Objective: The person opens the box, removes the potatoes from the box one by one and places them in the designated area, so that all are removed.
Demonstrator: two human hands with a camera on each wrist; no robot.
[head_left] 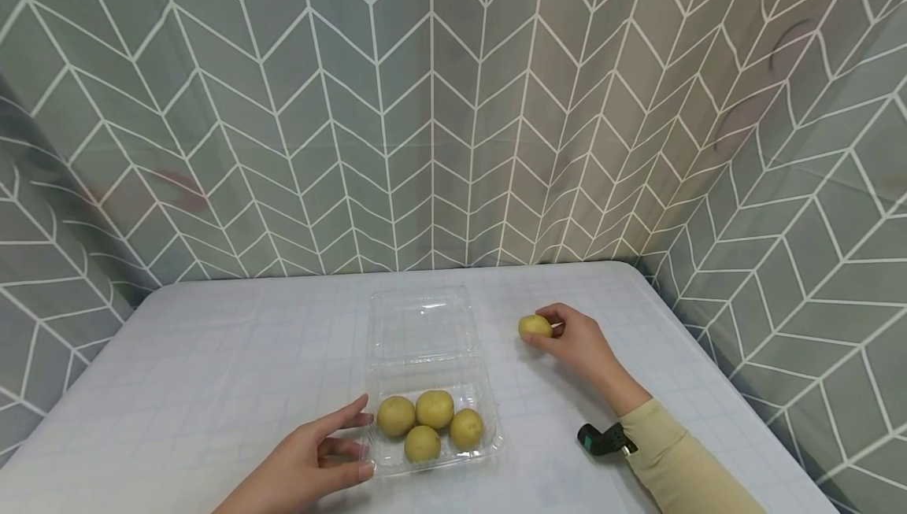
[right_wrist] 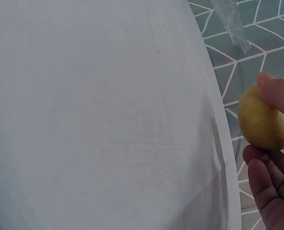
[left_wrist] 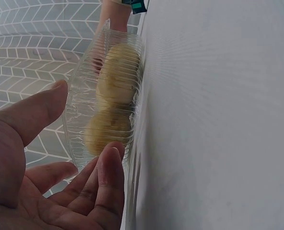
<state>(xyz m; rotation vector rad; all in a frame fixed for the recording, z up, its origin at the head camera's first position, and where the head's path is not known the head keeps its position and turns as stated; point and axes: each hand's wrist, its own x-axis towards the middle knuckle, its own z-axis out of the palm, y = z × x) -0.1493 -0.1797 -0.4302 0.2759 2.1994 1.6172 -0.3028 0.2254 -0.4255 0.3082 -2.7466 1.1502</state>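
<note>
An open clear plastic clamshell box (head_left: 489, 419) lies on the table with its lid (head_left: 423, 325) folded back away from me. Several round yellow fruits (head_left: 435, 409) sit in its base, seen through the ribbed side in the left wrist view (left_wrist: 109, 132). At the left side of the box is my left hand (head_left: 319, 455), thumb and fingertips touching the wall and rim. To the right of the lid, my right hand (head_left: 577, 345) pinches another yellow fruit (right_wrist: 261, 120) between thumb and fingers, apart from the box. The exact kind of fruit is unclear.
A white cloth covers the table (head_left: 212, 372). Behind it and along the sides hangs a grey curtain (head_left: 425, 144) with white chevron lines. A black wrist device (head_left: 602, 441) is strapped at the right sleeve (head_left: 673, 451).
</note>
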